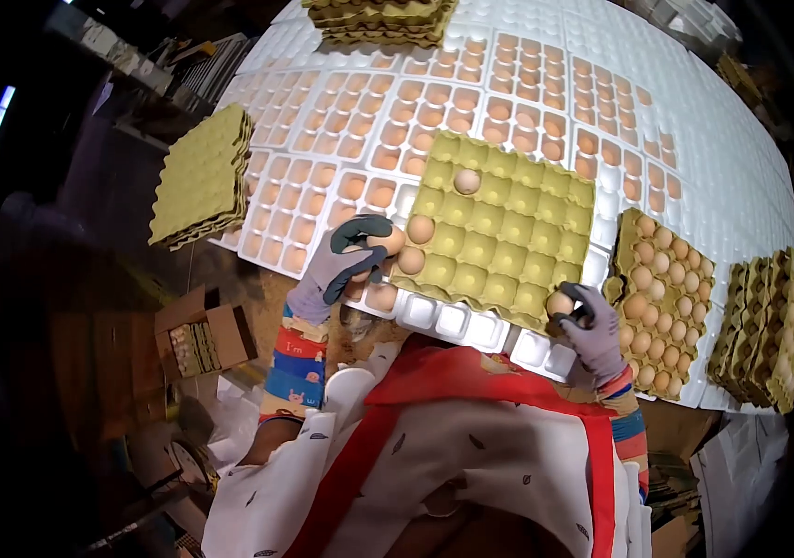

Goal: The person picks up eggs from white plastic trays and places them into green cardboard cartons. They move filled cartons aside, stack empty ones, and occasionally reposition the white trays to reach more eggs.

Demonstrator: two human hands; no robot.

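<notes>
My left hand [341, 263], in a grey and black work glove, is closed around eggs [385, 241] beside the left edge of a yellow pulp egg tray [509, 228]. Its fingers partly hide what it holds. At the tray's near right corner, my right hand [592, 327], gloved alike, has its fingers closed on one egg [560, 304]. Three brown eggs sit in this tray: one egg [467, 180] near the far left corner, and another egg [421, 229] with a third egg [410, 261] along the left side. The tray rests on white plastic egg trays [451, 320].
White trays with brown eggs [346, 102] cover the table's left and middle. At right stand a pulp tray full of eggs [659, 298] and a tilted stack of pulp trays [760, 330]. More stacked trays [202, 177] lie left; a cardboard box [204, 333] is below.
</notes>
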